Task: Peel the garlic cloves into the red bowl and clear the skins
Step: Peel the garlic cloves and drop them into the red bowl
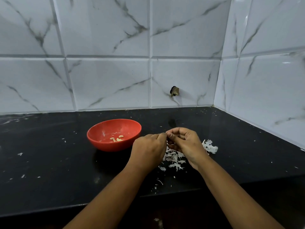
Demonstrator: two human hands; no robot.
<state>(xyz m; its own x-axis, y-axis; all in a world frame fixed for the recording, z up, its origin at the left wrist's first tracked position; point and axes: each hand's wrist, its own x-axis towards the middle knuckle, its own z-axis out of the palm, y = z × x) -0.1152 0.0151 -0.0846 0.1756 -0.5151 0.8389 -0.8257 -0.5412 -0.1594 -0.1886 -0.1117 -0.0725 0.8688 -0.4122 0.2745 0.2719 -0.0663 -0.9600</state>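
A red bowl (99,134) stands on the black counter, left of my hands, with several peeled garlic cloves (116,139) at its bottom. My left hand (148,149) and my right hand (184,142) meet fingertip to fingertip just right of the bowl, fingers curled and pinching something small between them. The thing they hold is hidden by the fingers. Below the hands lies a heap of white garlic skins (175,160), with another clump (210,147) to the right of my right hand.
The black counter (49,162) is flecked with small skin bits and ends at a front edge near me. Marble-pattern tiled walls (107,80) close the back and right side. A dark hole (174,91) marks the back wall.
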